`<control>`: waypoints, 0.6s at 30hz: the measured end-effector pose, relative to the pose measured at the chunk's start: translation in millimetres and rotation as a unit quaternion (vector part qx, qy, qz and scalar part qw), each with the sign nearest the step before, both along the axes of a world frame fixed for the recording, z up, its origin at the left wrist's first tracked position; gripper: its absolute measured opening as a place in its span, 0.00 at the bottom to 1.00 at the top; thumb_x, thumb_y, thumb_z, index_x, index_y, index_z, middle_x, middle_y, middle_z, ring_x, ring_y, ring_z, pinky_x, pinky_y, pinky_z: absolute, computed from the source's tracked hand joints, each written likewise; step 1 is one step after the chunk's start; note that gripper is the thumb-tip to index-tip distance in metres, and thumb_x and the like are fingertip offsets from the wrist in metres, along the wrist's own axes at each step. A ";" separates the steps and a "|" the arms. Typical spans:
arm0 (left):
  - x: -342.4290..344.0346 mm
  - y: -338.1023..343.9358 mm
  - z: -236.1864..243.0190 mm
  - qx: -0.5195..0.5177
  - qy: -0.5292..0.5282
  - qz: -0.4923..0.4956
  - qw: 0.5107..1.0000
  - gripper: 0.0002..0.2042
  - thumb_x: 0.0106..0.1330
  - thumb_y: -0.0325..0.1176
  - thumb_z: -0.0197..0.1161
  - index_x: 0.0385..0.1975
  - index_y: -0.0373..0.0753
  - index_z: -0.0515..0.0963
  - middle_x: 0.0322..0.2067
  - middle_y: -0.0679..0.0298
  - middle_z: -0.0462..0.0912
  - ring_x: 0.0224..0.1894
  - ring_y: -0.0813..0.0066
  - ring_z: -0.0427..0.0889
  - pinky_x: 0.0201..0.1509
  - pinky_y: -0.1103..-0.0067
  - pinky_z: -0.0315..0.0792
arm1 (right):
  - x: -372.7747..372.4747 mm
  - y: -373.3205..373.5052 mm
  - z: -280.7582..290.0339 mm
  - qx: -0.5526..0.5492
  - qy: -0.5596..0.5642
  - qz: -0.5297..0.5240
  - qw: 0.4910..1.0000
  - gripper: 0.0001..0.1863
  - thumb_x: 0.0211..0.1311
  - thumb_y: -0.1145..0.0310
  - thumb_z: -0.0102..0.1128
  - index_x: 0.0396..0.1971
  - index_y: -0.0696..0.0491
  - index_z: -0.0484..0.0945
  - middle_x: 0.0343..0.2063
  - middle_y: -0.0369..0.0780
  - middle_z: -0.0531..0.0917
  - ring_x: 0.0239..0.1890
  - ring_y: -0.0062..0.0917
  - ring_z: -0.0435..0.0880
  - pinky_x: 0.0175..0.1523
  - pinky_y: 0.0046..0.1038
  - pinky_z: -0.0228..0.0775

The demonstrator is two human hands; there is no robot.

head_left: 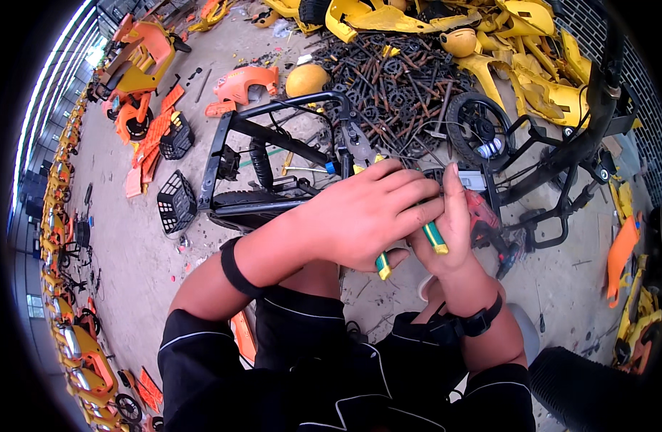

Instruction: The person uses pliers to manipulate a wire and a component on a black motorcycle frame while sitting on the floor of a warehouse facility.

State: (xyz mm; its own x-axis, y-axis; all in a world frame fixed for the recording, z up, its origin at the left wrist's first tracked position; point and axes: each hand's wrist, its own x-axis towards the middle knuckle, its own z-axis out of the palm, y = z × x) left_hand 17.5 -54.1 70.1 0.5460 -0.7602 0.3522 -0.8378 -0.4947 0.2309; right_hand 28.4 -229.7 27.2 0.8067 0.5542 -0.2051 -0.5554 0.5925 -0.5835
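Note:
Both my hands close together around a pair of pliers with green and yellow handles. My left hand lies across the top with its fingers wrapped over the grips. From the right, my right hand presses on the handle; its fingers are partly hidden behind the left. The grey jaws reach away from me to a black metal vehicle frame, close to its upright tube. What the jaws bite on, if anything, I cannot make out. A blue fitting sits on the frame beside the jaws.
A red power tool lies right of my hands, by the black frame tubes. Beyond are a heap of dark metal parts, a wheel and yellow panels. Black baskets and orange scooters stand left.

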 end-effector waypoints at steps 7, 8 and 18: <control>9.4 -14.0 2.5 0.006 -0.022 -0.009 1.000 0.29 0.45 0.36 0.73 0.51 0.37 0.77 0.52 0.54 0.79 0.52 0.53 0.79 0.58 0.63 0.71 | 35.1 -38.8 -42.4 -0.199 -0.128 -0.238 0.942 0.43 0.75 0.30 0.32 0.27 0.56 0.80 0.22 0.38 0.81 0.29 0.23 0.80 0.35 0.25 0.70; 11.3 -16.7 1.3 0.014 -0.019 -0.007 1.000 0.29 0.44 0.35 0.73 0.50 0.37 0.77 0.50 0.55 0.79 0.51 0.53 0.79 0.56 0.63 0.72 | 44.6 -42.0 -33.5 -0.202 -0.089 -0.282 0.934 0.41 0.76 0.31 0.33 0.25 0.54 0.78 0.21 0.37 0.79 0.26 0.23 0.77 0.33 0.24 0.67; 38.4 -72.2 -8.2 -0.006 -0.060 0.214 0.975 0.21 0.43 0.31 0.67 0.41 0.34 0.78 0.38 0.53 0.79 0.45 0.51 0.79 0.50 0.64 0.73 | 91.5 -78.3 -53.0 -0.215 0.010 -0.370 0.904 0.27 0.78 0.45 0.43 0.29 0.53 0.77 0.24 0.36 0.79 0.25 0.22 0.76 0.32 0.25 0.68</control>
State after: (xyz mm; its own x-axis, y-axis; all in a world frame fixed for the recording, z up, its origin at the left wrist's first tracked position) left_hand 55.9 -126.3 61.9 0.7670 -0.4667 0.4404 -0.5759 -0.8033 0.1517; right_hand 119.9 -308.0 -25.7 0.9176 -0.2704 -0.2914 -0.1121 0.5272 -0.8423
